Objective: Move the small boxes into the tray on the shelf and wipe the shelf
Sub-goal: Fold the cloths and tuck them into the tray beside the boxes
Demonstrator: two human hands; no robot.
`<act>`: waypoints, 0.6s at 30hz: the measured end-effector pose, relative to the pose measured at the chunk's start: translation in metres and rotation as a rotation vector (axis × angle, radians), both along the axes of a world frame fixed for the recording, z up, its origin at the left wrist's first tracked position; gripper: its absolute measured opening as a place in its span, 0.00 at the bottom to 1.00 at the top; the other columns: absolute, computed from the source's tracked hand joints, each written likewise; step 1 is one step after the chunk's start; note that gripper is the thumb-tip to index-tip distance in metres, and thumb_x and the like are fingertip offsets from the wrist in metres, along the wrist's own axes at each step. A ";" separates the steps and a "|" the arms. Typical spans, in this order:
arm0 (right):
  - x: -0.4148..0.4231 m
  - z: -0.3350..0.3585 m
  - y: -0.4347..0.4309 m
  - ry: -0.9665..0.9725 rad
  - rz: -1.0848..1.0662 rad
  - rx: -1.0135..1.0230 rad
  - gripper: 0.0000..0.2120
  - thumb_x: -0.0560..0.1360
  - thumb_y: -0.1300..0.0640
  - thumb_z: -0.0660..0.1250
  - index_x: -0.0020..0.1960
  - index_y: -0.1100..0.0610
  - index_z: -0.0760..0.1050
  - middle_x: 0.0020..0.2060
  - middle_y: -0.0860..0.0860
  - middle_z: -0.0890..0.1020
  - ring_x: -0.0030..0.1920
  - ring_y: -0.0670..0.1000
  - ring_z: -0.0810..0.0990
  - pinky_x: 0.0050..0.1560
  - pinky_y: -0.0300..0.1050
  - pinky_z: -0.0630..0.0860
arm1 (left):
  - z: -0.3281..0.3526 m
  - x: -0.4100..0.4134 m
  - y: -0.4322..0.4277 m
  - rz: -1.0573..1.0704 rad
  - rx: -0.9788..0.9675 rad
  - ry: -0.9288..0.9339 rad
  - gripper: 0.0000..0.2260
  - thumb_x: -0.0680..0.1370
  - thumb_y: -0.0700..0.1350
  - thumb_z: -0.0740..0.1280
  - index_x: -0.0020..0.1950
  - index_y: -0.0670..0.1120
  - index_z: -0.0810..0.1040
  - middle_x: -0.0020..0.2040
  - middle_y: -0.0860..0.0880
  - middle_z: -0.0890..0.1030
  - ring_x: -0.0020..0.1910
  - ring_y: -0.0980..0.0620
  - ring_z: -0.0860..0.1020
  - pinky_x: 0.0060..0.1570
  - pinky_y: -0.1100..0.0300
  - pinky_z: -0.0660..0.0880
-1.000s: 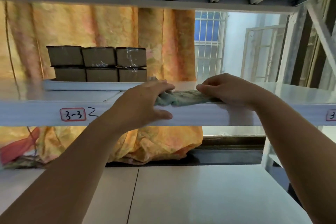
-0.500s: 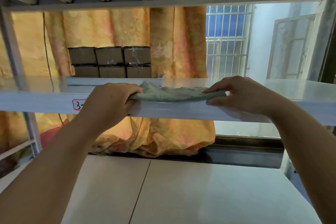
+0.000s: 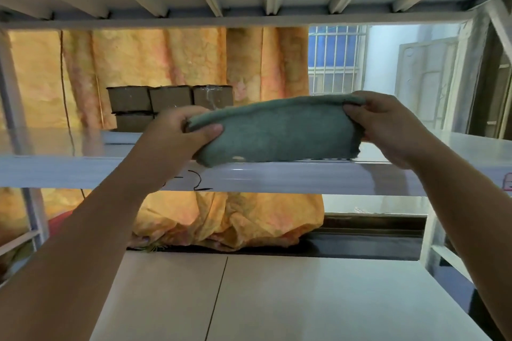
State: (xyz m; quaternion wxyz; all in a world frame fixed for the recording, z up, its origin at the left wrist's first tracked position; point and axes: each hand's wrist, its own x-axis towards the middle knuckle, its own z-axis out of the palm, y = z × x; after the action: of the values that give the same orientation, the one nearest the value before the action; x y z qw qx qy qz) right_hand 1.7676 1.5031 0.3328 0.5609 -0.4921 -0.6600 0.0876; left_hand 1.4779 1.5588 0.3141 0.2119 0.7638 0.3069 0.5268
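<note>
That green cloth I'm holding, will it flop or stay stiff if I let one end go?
Probably floppy: the cloth hangs loosely from where the left hand and right hand pinch its top corners. Likely light, since those pinches alone seem to carry it.

The glossy white metal shelf [image 3: 55, 147] runs across at mid height. Its front rail [image 3: 304, 177] bears black handwritten strokes and, at the far right edge, a pink-bordered label [image 3: 508, 181]. On its rear left lies a shallow white tray [image 3: 122, 138] holding brown cardboard boxes [image 3: 169, 98] in two layers, three across on top and the lower row partly hidden. Below it is a white lower shelf board [image 3: 304, 299] with a seam.
</note>
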 end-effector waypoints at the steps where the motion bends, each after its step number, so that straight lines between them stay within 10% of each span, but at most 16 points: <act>1: -0.004 0.004 0.000 0.055 0.008 0.011 0.12 0.80 0.61 0.58 0.44 0.53 0.79 0.39 0.56 0.77 0.38 0.53 0.73 0.36 0.46 0.70 | 0.004 -0.001 0.001 -0.080 -0.078 -0.106 0.07 0.77 0.41 0.66 0.44 0.51 0.80 0.35 0.53 0.82 0.37 0.55 0.81 0.36 0.58 0.79; 6: -0.011 0.020 -0.007 0.172 0.060 -0.018 0.12 0.79 0.61 0.61 0.44 0.52 0.82 0.37 0.48 0.84 0.42 0.52 0.80 0.46 0.48 0.73 | 0.017 -0.001 0.007 -0.231 -0.274 -0.300 0.06 0.78 0.42 0.64 0.49 0.46 0.81 0.46 0.46 0.84 0.44 0.49 0.82 0.46 0.54 0.78; 11: -0.019 0.034 -0.013 0.190 -0.059 -0.095 0.09 0.78 0.61 0.63 0.40 0.58 0.78 0.27 0.47 0.80 0.24 0.43 0.77 0.25 0.32 0.72 | 0.027 0.012 0.023 -0.278 -0.433 -0.415 0.05 0.78 0.40 0.65 0.46 0.45 0.79 0.39 0.49 0.83 0.38 0.52 0.82 0.39 0.59 0.79; 18: -0.041 0.050 0.005 0.428 -0.243 -0.115 0.03 0.77 0.59 0.65 0.48 0.59 0.74 0.36 0.51 0.76 0.35 0.48 0.75 0.32 0.40 0.71 | 0.042 0.032 0.039 -0.241 -0.536 -0.462 0.05 0.79 0.41 0.63 0.44 0.44 0.76 0.35 0.47 0.80 0.30 0.53 0.78 0.26 0.63 0.71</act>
State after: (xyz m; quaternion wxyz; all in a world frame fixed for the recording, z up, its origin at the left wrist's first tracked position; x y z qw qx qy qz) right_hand 1.7270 1.5082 0.3827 0.6655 -0.5689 -0.4562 0.1591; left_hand 1.5102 1.5978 0.3564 0.5286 0.5727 0.2860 0.5576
